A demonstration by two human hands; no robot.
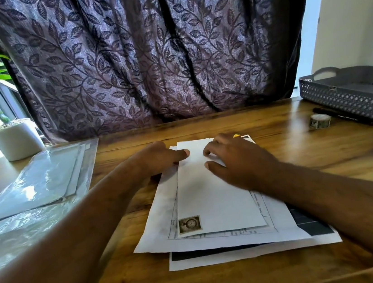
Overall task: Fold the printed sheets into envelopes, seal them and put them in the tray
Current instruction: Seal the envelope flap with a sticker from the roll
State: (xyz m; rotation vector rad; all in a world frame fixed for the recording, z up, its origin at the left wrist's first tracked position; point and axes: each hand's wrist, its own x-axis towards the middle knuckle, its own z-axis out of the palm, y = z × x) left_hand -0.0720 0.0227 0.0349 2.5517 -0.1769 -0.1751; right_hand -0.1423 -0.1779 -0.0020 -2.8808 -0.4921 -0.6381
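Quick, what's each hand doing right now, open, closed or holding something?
Left hand: thumb rests on the folded sheet; fingers hidden, cannot tell.
Right hand: open, fingers pressing flat on the folded sheet.

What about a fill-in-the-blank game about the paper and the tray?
The stamp is on the near ____ corner of the top sheet.
The left hand and right hand touch that sheet's ____ end.
The tray is ____ in colour.
It stands at the far ____ side of the table.
Missing words: left; far; grey; right.
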